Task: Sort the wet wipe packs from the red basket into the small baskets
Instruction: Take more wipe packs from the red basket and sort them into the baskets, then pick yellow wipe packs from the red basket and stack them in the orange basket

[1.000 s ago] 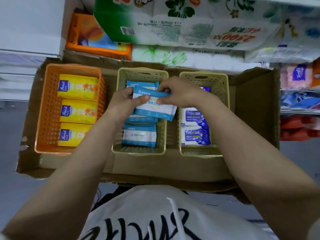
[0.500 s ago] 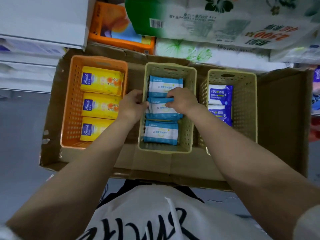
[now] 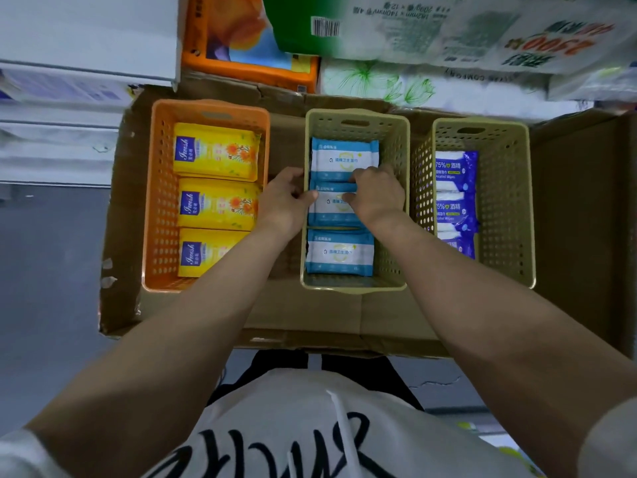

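Note:
Three small baskets stand side by side in a cardboard box (image 3: 344,326). The orange basket (image 3: 157,201) on the left holds three yellow wet wipe packs (image 3: 217,151). The middle beige basket (image 3: 393,150) holds three blue-and-white packs in a row. My left hand (image 3: 286,201) and my right hand (image 3: 377,193) both grip the middle blue-and-white pack (image 3: 332,210), which lies low in this basket between the other two. The right beige basket (image 3: 503,188) holds purple alcohol wipe packs (image 3: 455,170). The red basket is out of view.
Behind the box sits an orange package (image 3: 241,39) and large wrapped tissue packs (image 3: 448,32). White shelving (image 3: 69,81) runs along the left. The box's tall right wall (image 3: 586,219) stands next to the right basket. Grey floor (image 3: 44,270) lies to the left.
A second ago both hands held the blue-and-white pack above the middle basket. They lowered it into the row between the two other packs and still grip it.

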### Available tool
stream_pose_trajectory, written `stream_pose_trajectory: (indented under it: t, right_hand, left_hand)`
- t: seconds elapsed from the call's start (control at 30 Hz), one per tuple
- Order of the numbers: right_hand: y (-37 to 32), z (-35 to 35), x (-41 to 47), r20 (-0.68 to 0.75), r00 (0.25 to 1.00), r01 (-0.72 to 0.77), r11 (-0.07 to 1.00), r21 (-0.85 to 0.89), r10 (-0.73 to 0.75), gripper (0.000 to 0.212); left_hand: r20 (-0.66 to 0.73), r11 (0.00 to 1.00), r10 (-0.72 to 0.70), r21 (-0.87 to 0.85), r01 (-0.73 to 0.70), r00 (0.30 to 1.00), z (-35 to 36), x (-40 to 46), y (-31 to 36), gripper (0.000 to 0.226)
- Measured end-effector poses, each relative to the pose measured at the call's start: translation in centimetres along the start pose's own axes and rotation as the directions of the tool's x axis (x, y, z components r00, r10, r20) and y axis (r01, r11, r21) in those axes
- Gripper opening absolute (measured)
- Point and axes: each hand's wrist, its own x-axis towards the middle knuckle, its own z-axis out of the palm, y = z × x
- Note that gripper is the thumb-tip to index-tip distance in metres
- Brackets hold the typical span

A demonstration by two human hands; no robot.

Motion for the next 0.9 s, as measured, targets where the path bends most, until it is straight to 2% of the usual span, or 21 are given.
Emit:
stream_pose_trajectory:
  t: [0.13,0.3,0.43,0.63,0.77,0.9]
  right_hand:
    - [-0.1,0.5,-0.9,-0.085,0.996,0.024,1.000,-0.007,-0.025,0.037]
    - [-0.1,0.2,-1.4,-0.142,0.989,0.047,0.999,-0.014,-0.048,0.048]
    - [0.0,-0.8,-1.4,-0.042,0.995,0.089,0.994,-0.060,-0.092,0.051]
    - [0.0,-6.3,-2.1,0.066,0.975,0.208,0.976,0.067,-0.212,0.048]
    - [-1.2,-11.7,-4.3,-0.080,0.946,0.319,0.945,0.068,-0.314,0.043]
    - [-3.7,-15.8,-7.4,-0.244,0.885,0.419,0.907,0.047,-0.396,0.039]
  left_hand:
    - [-0.008,1.000,0.016,0.011,-0.016,1.000,0.2,0.1,-0.1,0.041]
    - [-0.029,1.000,-0.007,0.017,0.008,1.000,0.4,0.2,0.0,0.045]
    - [-0.018,0.998,-0.055,0.011,0.055,0.998,0.2,-0.2,0.7,0.049]
    - [0.005,0.995,-0.098,-0.023,0.098,0.995,-2.4,-2.5,2.7,0.050]
    - [-0.053,1.000,0.008,0.000,-0.008,0.999,-6.8,-5.7,3.5,0.044]
    - [-0.195,0.979,0.162,0.157,-0.133,0.967,-13.2,-9.7,3.1,0.042]
